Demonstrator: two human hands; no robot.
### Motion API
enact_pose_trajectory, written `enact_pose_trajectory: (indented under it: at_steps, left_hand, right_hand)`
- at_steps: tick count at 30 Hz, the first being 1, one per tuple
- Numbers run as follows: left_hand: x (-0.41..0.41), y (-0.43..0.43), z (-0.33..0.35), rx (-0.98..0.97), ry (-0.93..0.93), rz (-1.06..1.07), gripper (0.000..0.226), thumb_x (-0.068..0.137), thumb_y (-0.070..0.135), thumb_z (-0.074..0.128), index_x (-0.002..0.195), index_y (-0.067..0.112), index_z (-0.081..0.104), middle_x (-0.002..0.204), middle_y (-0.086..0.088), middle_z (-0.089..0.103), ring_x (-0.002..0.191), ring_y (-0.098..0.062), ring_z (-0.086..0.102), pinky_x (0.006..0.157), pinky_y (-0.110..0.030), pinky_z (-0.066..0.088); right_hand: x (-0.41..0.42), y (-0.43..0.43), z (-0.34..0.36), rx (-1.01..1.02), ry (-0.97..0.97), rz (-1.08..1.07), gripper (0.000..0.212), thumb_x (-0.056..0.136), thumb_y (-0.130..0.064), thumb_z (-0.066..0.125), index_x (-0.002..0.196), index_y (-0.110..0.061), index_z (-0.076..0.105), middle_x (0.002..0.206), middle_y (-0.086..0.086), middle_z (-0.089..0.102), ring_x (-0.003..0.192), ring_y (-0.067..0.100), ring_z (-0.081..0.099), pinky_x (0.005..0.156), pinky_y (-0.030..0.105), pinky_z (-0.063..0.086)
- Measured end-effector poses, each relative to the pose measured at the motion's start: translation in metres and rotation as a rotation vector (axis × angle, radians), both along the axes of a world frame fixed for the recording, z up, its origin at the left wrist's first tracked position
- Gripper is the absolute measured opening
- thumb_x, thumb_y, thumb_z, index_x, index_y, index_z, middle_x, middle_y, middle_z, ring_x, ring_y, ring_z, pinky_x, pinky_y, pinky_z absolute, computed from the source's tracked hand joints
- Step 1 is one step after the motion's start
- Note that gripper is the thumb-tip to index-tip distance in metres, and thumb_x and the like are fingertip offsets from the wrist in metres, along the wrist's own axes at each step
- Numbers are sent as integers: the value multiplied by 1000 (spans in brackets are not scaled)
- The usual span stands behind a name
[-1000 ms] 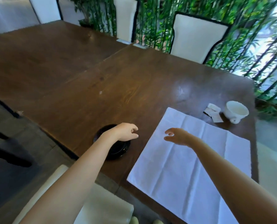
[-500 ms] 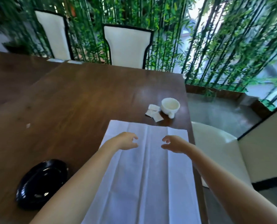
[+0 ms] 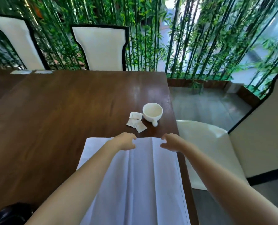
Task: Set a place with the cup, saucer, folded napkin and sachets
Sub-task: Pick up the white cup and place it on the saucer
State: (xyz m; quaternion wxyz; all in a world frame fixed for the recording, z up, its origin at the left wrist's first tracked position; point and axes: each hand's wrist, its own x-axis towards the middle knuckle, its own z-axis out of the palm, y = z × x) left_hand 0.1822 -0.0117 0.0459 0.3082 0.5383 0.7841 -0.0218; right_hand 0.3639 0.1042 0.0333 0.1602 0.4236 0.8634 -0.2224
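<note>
A white napkin (image 3: 139, 179) lies unfolded and flat on the dark wooden table (image 3: 54, 120), reaching to the table's right edge. My left hand (image 3: 127, 141) and my right hand (image 3: 171, 142) hover over its far edge, fingers curled and apart, holding nothing. Beyond the napkin stands a white cup (image 3: 152, 112), upright and empty, its handle toward me. Several white sachets (image 3: 136, 123) lie in a loose pile just left of the cup. The black saucer (image 3: 10, 215) shows at the bottom left corner, partly cut off.
Two white chairs with black frames (image 3: 102, 46) stand at the table's far side before a wall of bamboo. A white seat (image 3: 206, 151) sits close against the table's right edge. A cream wall panel (image 3: 264, 124) rises at the right.
The view swung right and forward, sending the saucer to the bottom left corner. Both hands moved from the napkin's middle toward its far edge, nearer the cup and sachets.
</note>
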Motion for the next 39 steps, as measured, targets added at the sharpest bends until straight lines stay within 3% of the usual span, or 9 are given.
enact_pose_trajectory:
  at_steps: [4,9,18,21,24,27,33,37,39]
  left_hand:
    - [-19,37,-11,82,-17,10,48,86,23,56,133,16,46,135,-10,51,120,-27,51,96,-38,46]
    - [-44,81,-33,245,-34,115,45,81,21,59,125,22,53,126,-10,57,112,-31,54,90,-43,50]
    - [-66,130,-66,401,-326,184,96,70,21,78,146,20,20,152,-6,28,140,-25,25,110,-40,28]
    - [-66,140,-75,392,-421,226,95,66,33,81,142,23,26,146,-4,38,133,-21,33,105,-41,36]
    - [-63,143,-79,446,-523,190,89,65,30,82,138,28,30,131,6,47,118,-10,37,92,-28,34]
    - [-59,147,-80,486,-599,170,88,65,27,82,136,30,31,124,12,47,119,-11,41,93,-29,36]
    - [-57,148,-85,515,-747,213,86,66,16,82,134,31,32,124,10,48,118,-9,46,92,-22,42]
    - [-54,147,-88,545,-748,275,83,62,16,85,129,29,37,124,7,51,118,-12,50,91,-24,45]
    - [-51,144,-88,557,-718,283,83,61,21,85,130,27,38,125,5,54,117,-13,52,94,-27,47]
  right_hand:
    - [-13,25,-16,13,15,-65,46,90,-28,51,132,-9,45,135,15,50,123,33,47,100,37,40]
    - [-29,46,-36,53,110,-167,28,87,-30,52,108,-12,49,120,17,55,111,36,48,88,40,41]
    - [-53,58,-56,112,383,-288,50,80,-50,61,112,-12,54,113,6,62,106,28,51,87,40,45]
    - [-56,60,-60,142,451,-336,42,82,-49,61,98,-11,57,97,5,65,93,27,55,78,37,44]
    - [-57,59,-61,142,509,-338,30,84,-44,60,85,-14,56,82,2,62,82,24,54,67,32,39]
    - [-59,57,-62,140,539,-304,25,87,-36,58,75,-17,49,73,-1,54,74,20,49,59,25,31]
    - [-61,52,-66,110,571,-370,24,89,-33,57,83,-10,61,77,1,56,71,13,49,53,18,29]
    - [-60,50,-64,-101,645,-521,25,90,-33,55,88,-9,62,81,8,63,70,15,56,61,33,49]
    - [-58,47,-62,-239,703,-613,23,91,-32,54,94,-10,62,81,7,64,65,13,58,60,30,53]
